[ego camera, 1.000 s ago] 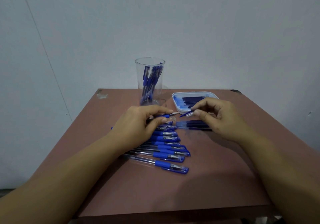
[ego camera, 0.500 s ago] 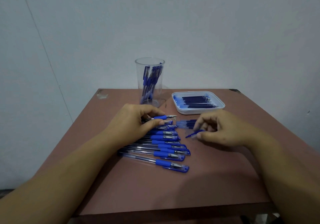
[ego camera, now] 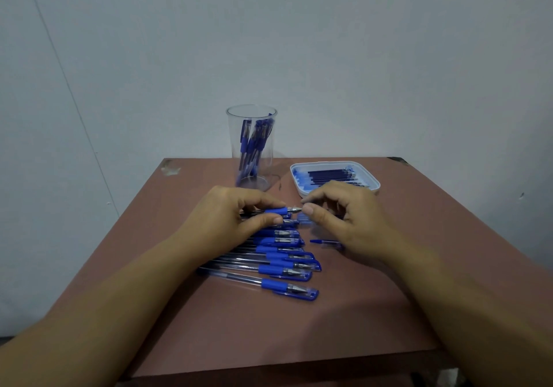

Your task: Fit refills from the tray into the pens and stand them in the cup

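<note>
Blue pen [ego camera: 279,211] gripped in left hand [ego camera: 227,222]; right hand [ego camera: 344,216] at its tip, grip unclear

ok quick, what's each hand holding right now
Left hand: grips a pen by its blue grip.
Right hand: thumb and forefinger curled at the pen's tip; cannot tell if they hold it.

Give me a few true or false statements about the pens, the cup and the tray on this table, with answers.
1. The clear cup already has blue pens standing in it. True.
2. The tray is empty. False: dark refills lie in it.
3. The left hand grips a pen with a blue grip. True.
4. The tray sits left of the cup. False: it sits to the cup's right.
5. A row of pens lies on the table. True.
</note>
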